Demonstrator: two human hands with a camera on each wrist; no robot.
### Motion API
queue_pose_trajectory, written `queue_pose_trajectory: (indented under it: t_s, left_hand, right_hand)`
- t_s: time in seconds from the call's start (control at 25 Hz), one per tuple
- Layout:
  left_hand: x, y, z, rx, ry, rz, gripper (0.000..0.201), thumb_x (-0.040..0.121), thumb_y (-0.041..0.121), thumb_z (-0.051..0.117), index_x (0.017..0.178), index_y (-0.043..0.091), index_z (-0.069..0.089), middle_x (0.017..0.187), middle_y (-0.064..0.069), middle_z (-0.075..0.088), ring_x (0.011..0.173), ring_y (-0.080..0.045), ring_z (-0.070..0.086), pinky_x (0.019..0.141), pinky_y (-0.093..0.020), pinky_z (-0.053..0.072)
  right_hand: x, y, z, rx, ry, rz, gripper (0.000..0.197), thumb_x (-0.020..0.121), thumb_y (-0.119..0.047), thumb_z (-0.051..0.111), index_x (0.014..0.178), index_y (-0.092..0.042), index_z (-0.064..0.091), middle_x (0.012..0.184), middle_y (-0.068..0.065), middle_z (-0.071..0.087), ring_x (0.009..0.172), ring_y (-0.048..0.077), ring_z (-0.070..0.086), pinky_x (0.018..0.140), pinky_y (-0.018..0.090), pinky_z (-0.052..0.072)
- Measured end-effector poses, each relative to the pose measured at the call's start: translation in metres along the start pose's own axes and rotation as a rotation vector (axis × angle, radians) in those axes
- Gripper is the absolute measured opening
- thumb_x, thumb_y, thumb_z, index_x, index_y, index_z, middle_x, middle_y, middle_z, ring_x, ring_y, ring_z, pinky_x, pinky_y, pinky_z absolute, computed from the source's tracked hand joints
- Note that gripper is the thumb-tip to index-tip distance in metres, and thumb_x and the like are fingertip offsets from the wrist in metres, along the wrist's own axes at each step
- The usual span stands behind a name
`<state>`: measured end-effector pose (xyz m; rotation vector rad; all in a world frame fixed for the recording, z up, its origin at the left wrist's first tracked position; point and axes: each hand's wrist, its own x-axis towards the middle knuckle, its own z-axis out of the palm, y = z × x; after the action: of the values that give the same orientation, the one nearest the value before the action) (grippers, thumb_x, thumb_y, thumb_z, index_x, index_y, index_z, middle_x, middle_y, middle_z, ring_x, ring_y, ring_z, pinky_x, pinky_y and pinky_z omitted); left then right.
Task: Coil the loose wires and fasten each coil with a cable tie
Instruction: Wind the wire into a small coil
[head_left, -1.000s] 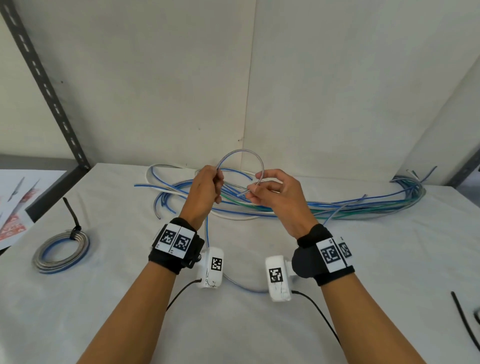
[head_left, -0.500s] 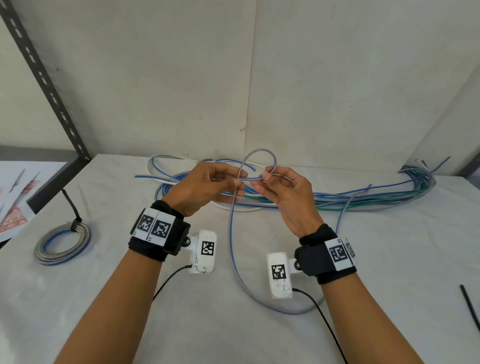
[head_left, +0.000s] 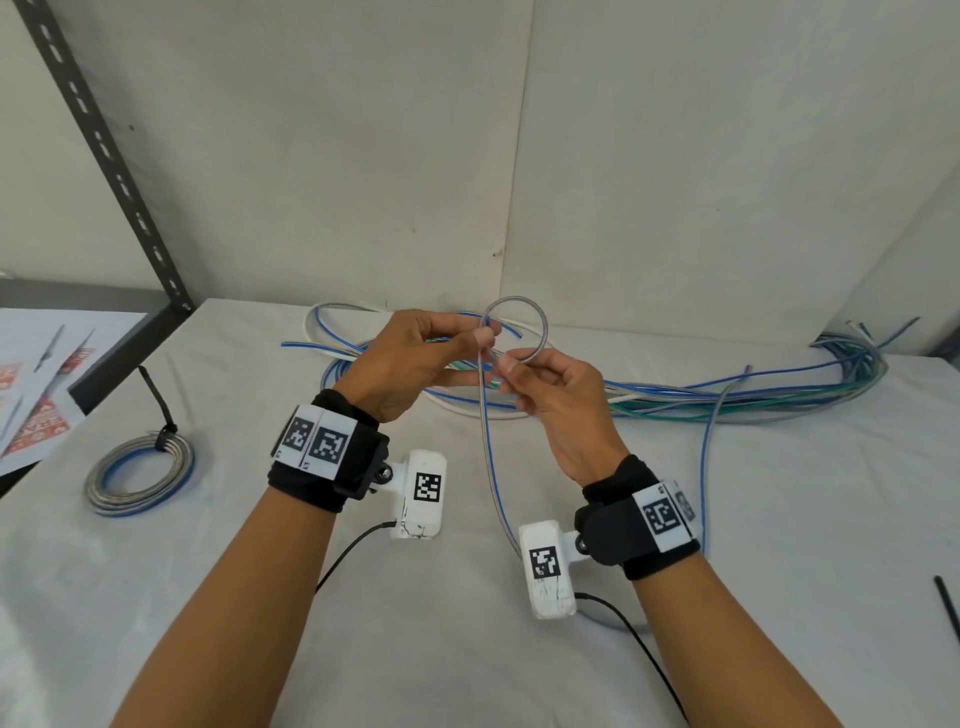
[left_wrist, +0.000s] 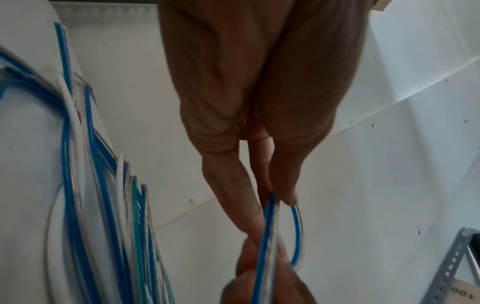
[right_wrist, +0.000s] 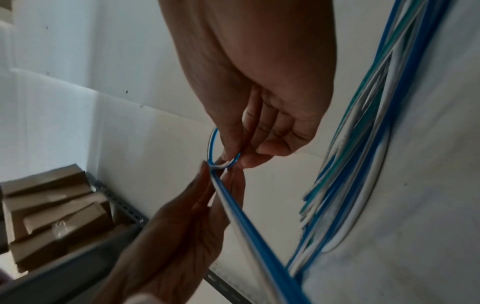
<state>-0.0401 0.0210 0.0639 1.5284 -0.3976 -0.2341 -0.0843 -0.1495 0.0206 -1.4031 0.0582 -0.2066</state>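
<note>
Both hands are raised over the table middle, pinching one blue-and-clear wire (head_left: 489, 457). It forms a small loop (head_left: 540, 325) above the fingers. My left hand (head_left: 480, 338) pinches the wire where the loop crosses. My right hand (head_left: 501, 366) pinches the loop's lower end just beside it. The wire's long tail hangs down between the wrists and runs off to the right. In the right wrist view the loop (right_wrist: 211, 144) sits between both hands' fingertips. In the left wrist view the wire (left_wrist: 267, 236) passes between thumb and finger.
A pile of loose blue, white and green wires (head_left: 727, 395) lies along the back of the table. A finished coil (head_left: 140, 473) with a black cable tie (head_left: 158, 415) lies at the left. Another black tie (head_left: 948, 603) lies at the right edge. Papers (head_left: 36, 384) lie left.
The hands came closer together and the loop shrank. The left hand moved right to the crossing point and the wire's tail now hangs between the wrists.
</note>
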Motion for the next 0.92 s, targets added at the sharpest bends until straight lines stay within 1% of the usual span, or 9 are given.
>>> queue_pose_trajectory:
  t_s: [0.08, 0.2, 0.32, 0.44, 0.52, 0.6, 0.68, 0.8, 0.92]
  left_hand:
    - [0.001, -0.001, 0.002, 0.007, 0.027, 0.034, 0.019, 0.096, 0.012, 0.066, 0.105, -0.003, 0.073, 0.112, -0.029, 0.069, 0.093, -0.023, 0.071, 0.075, -0.028, 0.06]
    - [0.004, -0.004, 0.003, 0.087, 0.061, 0.116, 0.022, 0.097, 0.016, 0.065, 0.103, -0.003, 0.074, 0.102, -0.022, 0.074, 0.091, -0.021, 0.07, 0.084, -0.033, 0.059]
    - [0.005, -0.004, 0.004, -0.056, 0.097, 0.132, 0.023, 0.1, 0.017, 0.061, 0.101, -0.003, 0.072, 0.092, -0.014, 0.073, 0.087, -0.022, 0.066, 0.089, -0.035, 0.057]
    - [0.006, -0.002, 0.004, -0.259, 0.136, 0.102, 0.016, 0.102, 0.016, 0.057, 0.099, 0.006, 0.069, 0.088, -0.005, 0.071, 0.09, -0.019, 0.066, 0.088, -0.03, 0.056]
    - [0.006, -0.002, 0.003, -0.397, 0.147, 0.098, 0.016, 0.103, 0.015, 0.054, 0.098, 0.008, 0.069, 0.092, -0.004, 0.071, 0.098, -0.02, 0.068, 0.093, -0.031, 0.054]
    - [0.005, -0.001, 0.002, -0.455, 0.161, 0.096, 0.016, 0.103, 0.015, 0.054, 0.098, 0.009, 0.068, 0.093, -0.003, 0.071, 0.099, -0.02, 0.068, 0.093, -0.03, 0.055]
    - [0.005, 0.0, 0.002, -0.405, 0.177, 0.071, 0.015, 0.102, 0.017, 0.056, 0.1, 0.01, 0.069, 0.09, -0.001, 0.071, 0.092, -0.018, 0.069, 0.087, -0.028, 0.056]
    - [0.004, 0.001, 0.001, -0.357, 0.159, 0.036, 0.018, 0.102, 0.019, 0.057, 0.106, 0.008, 0.071, 0.089, -0.002, 0.071, 0.088, -0.014, 0.071, 0.083, -0.027, 0.058]
    - [0.005, 0.001, 0.004, -0.302, 0.145, 0.036, 0.022, 0.102, 0.017, 0.057, 0.111, 0.003, 0.07, 0.088, -0.006, 0.07, 0.088, -0.018, 0.071, 0.08, -0.028, 0.059]
  right_hand:
    - [-0.002, 0.003, 0.004, -0.082, -0.009, 0.001, 0.017, 0.093, -0.017, 0.072, 0.104, -0.005, 0.072, 0.091, 0.006, 0.079, 0.074, 0.012, 0.067, 0.067, 0.025, 0.049]
    - [-0.005, 0.0, 0.009, -0.1, -0.031, 0.003, 0.021, 0.093, -0.019, 0.072, 0.108, -0.006, 0.069, 0.089, 0.006, 0.077, 0.077, 0.014, 0.071, 0.072, 0.03, 0.056]
    - [-0.011, -0.002, 0.018, -0.119, -0.143, 0.045, 0.037, 0.088, -0.014, 0.077, 0.119, -0.005, 0.059, 0.089, 0.009, 0.076, 0.081, 0.019, 0.074, 0.075, 0.034, 0.062]
    - [-0.013, -0.006, 0.02, -0.214, -0.227, -0.044, 0.016, 0.095, -0.01, 0.07, 0.108, -0.002, 0.066, 0.083, 0.008, 0.071, 0.069, 0.016, 0.071, 0.067, 0.029, 0.059]
    - [-0.01, -0.011, 0.016, -0.264, -0.267, -0.053, 0.011, 0.1, -0.014, 0.062, 0.106, -0.004, 0.064, 0.084, 0.008, 0.068, 0.067, 0.016, 0.068, 0.067, 0.03, 0.057]
    - [-0.01, -0.016, 0.01, -0.285, -0.308, -0.037, 0.009, 0.103, -0.016, 0.058, 0.103, -0.008, 0.062, 0.077, 0.004, 0.066, 0.06, 0.015, 0.059, 0.062, 0.028, 0.051]
    - [-0.007, -0.021, 0.002, -0.387, -0.253, -0.102, 0.008, 0.102, -0.019, 0.06, 0.101, -0.012, 0.065, 0.068, 0.0, 0.063, 0.056, 0.013, 0.052, 0.059, 0.024, 0.044]
    - [0.0, -0.031, -0.014, -0.592, -0.039, -0.301, 0.015, 0.096, -0.027, 0.07, 0.105, -0.017, 0.067, 0.068, 0.004, 0.068, 0.066, 0.024, 0.064, 0.066, 0.033, 0.05]
    - [0.0, -0.033, -0.02, -0.561, 0.039, -0.377, 0.027, 0.093, -0.029, 0.073, 0.118, -0.021, 0.067, 0.069, 0.0, 0.07, 0.072, 0.026, 0.068, 0.075, 0.04, 0.055]
